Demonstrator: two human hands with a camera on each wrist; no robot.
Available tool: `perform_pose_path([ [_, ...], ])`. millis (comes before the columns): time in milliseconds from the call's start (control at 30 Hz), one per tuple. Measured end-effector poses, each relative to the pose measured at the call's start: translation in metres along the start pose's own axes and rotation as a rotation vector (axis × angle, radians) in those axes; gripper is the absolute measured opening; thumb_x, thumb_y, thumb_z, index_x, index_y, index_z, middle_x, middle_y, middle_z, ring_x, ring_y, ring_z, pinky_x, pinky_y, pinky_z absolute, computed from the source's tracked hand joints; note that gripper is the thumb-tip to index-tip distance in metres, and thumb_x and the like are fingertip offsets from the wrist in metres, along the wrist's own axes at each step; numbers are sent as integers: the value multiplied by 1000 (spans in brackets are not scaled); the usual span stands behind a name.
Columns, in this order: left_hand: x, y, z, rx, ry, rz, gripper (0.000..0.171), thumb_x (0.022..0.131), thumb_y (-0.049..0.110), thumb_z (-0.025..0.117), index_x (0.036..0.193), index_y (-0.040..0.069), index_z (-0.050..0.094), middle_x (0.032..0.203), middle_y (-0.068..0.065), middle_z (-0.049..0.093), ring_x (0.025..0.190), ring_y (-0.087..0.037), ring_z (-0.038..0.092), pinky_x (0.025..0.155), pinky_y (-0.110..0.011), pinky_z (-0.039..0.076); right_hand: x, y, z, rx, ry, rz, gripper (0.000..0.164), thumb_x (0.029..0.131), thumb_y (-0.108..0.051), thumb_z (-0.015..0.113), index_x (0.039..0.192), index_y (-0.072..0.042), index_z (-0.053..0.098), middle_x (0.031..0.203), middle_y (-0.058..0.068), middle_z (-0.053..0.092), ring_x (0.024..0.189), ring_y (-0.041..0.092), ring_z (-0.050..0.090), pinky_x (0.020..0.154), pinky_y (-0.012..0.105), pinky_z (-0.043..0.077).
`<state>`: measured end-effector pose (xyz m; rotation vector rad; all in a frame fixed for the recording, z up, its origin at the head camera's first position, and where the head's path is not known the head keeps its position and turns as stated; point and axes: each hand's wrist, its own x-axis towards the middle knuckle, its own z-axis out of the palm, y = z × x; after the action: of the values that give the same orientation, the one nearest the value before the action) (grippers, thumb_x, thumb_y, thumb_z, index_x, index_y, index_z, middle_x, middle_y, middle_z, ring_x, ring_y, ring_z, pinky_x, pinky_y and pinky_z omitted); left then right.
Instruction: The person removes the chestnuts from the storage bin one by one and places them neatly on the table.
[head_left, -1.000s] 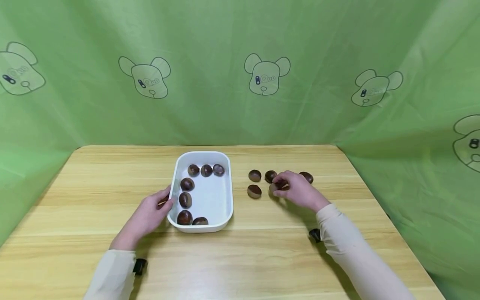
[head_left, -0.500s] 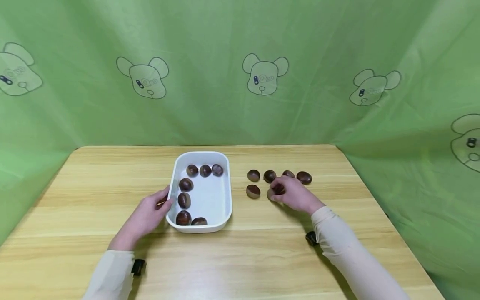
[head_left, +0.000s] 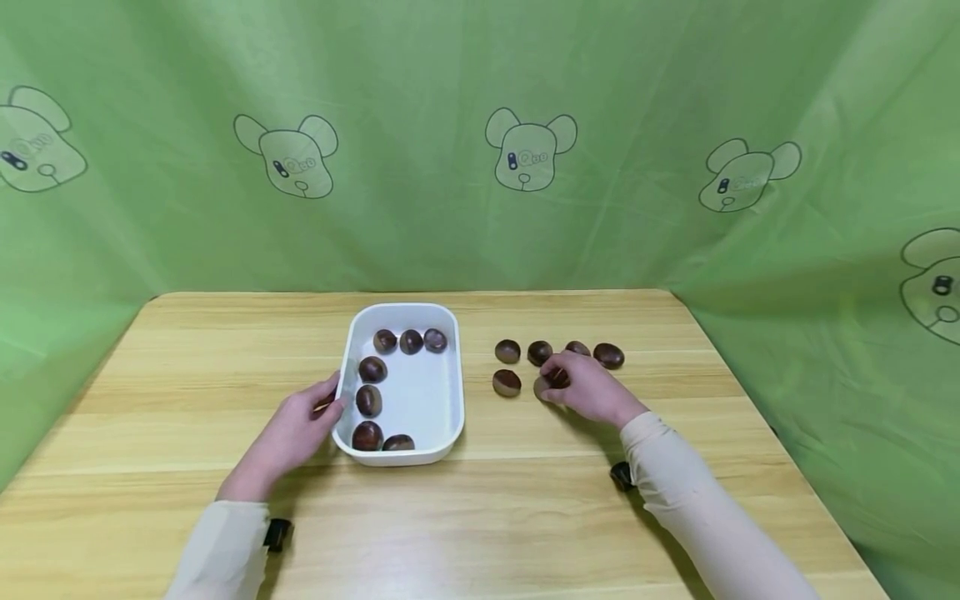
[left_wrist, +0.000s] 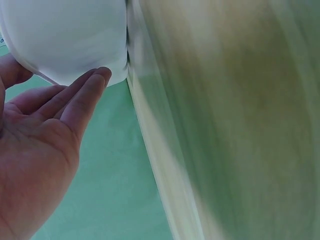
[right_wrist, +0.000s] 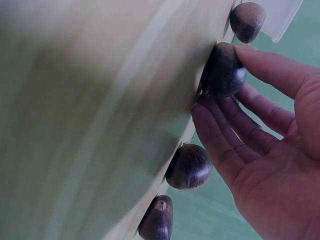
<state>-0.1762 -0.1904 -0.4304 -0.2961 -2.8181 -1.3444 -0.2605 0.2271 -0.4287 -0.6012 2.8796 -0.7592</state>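
Observation:
At the left side of a white tray (head_left: 423, 392), my left hand (head_left: 296, 429) holds the wall, its thumb at the rim and its fingers against the outside. Several brown chestnuts (head_left: 372, 369) lie in the tray, along its far, left and near sides. My right hand (head_left: 595, 390) pinches a chestnut (right_wrist: 223, 75) between thumb and fingers, low at the tabletop. Part of that chestnut is hidden behind the fingers in the head view. Just left of the hand sits another chestnut (head_left: 507, 383).
Behind the right hand is a row of several chestnuts (head_left: 609, 356), one partly covered by the hand. The wooden table (head_left: 480, 525) carries everything. A green curtain (head_left: 420, 217) with bear-head outlines hangs at the back and sides.
My right hand has moved slightly left and nearer, closing round a chestnut in the near row and uncovering one in the far row. The left hand keeps its hold on the tray.

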Motion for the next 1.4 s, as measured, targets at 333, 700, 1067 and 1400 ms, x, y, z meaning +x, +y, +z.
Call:
perform_pose_path([
  [333,0,0,0,1,4,-5,50,103,17,51,147,-3,37,145,-27,42,120,-42,53,100,-49,45,0,1,-1,6,-3,-1,34,84,-14,79,114,-4,67,108,8,63,102,28,60,93,47,50],
  [700,-1,2,0,-4,-4,-23,51,103,18,51,148,-3,36,145,-27,41,122,-43,52,102,-51,43,-10,-2,-12,-5,36,-15,48,83,-26,80,122,-2,64,113,13,60,106,33,58,94,52,50],
  [1067,0,2,-1,9,-3,-20,51,103,17,51,148,-3,37,145,-27,41,121,-43,53,101,-51,44,-7,-45,-10,-18,197,-240,29,90,-20,74,115,-8,67,107,3,65,102,23,62,91,42,53],
  [1400,0,2,0,3,0,-16,50,103,15,52,147,-4,37,144,-28,42,120,-43,54,99,-49,46,13,-113,10,127,54,-361,23,89,-15,73,111,-6,68,103,1,66,94,15,64,86,29,55],
])
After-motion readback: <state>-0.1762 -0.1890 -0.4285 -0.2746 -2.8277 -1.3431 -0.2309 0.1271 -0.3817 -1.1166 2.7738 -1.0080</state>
